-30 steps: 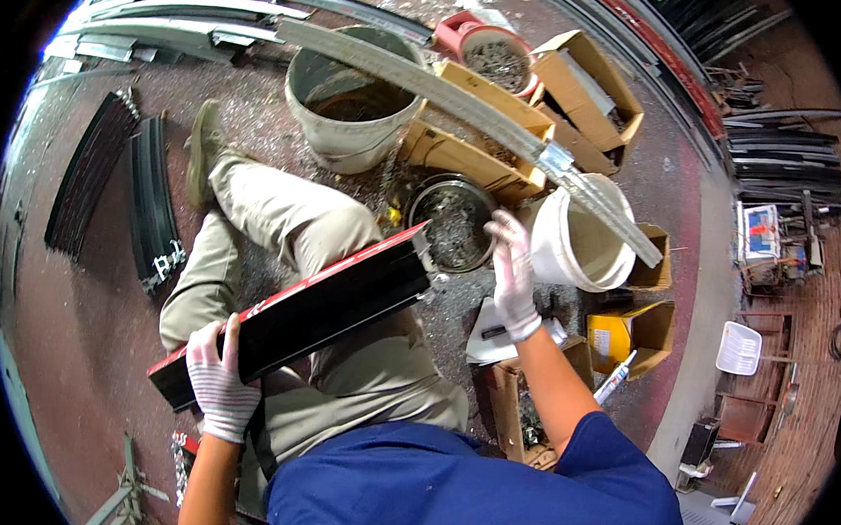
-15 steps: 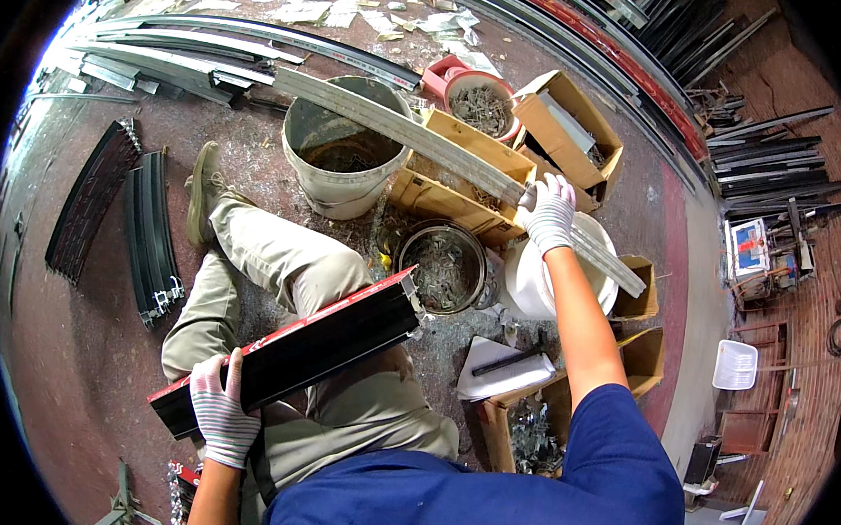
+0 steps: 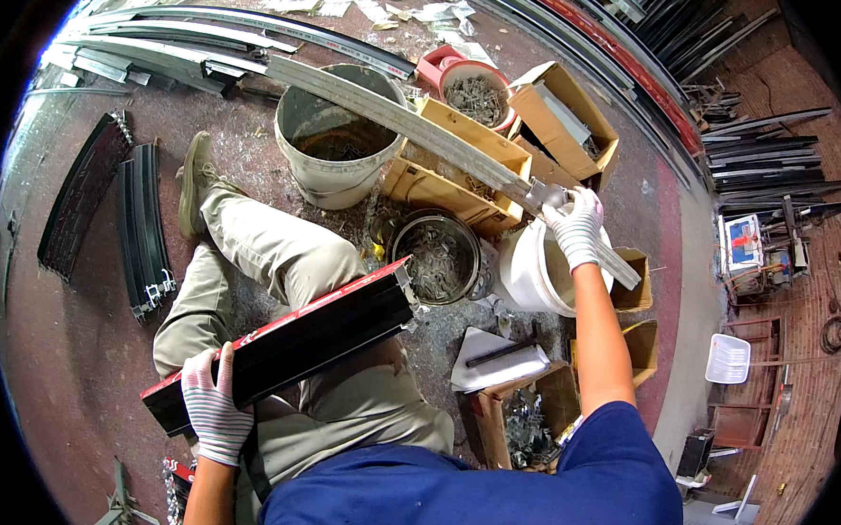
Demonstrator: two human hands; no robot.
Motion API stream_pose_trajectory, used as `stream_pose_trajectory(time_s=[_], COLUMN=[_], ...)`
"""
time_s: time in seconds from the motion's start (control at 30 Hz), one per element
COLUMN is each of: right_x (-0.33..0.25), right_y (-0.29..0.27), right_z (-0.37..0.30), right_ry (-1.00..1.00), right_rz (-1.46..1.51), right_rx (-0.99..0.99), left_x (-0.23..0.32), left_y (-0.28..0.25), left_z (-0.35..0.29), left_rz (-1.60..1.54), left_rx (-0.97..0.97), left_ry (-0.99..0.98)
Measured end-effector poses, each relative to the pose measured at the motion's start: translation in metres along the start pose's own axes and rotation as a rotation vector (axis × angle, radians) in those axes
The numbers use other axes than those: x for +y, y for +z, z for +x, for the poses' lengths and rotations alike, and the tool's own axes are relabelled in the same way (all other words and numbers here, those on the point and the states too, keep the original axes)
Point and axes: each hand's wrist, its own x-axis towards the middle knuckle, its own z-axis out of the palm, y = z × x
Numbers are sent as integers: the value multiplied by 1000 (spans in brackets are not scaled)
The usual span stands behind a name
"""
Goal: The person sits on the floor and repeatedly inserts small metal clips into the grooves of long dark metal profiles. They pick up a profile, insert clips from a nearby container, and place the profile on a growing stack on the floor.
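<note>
My left hand, in a striped glove, is closed on the lower left end of a black metal profile with red film along its upper edge. The profile lies slanted across my lap, its cut end pointing up and right. My right hand, gloved the same way, is reached out over a white bucket. Its fingers are closed round a small grey metal piece, whose kind is partly hidden by them. Beneath that hand a long grey bar runs across the containers.
Ahead stand a large grey bucket, a wooden box, a red pot of scraps and a round tin of metal bits. Cardboard boxes sit at right. Black profiles lie on the floor at left.
My right hand has moved slightly right along the grey bar, and the small grey metal piece moved with it. My left hand keeps its grip on the profile. The view has shifted slightly.
</note>
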Motion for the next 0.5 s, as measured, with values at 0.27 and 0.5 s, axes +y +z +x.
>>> stream_pose_trajectory(time_s=[0.27, 0.5], right_x=[-115, -178], right_y=[-58, -68], right_z=[-68, -98], right_ry=[443, 355], right_rz=[1268, 1374], right_rx=[-674, -989], left_x=[-3, -2], left_y=[-4, -5], left_z=[-3, 1], left_rz=[4, -7], left_rx=[-35, -1], left_ry=[-24, 9])
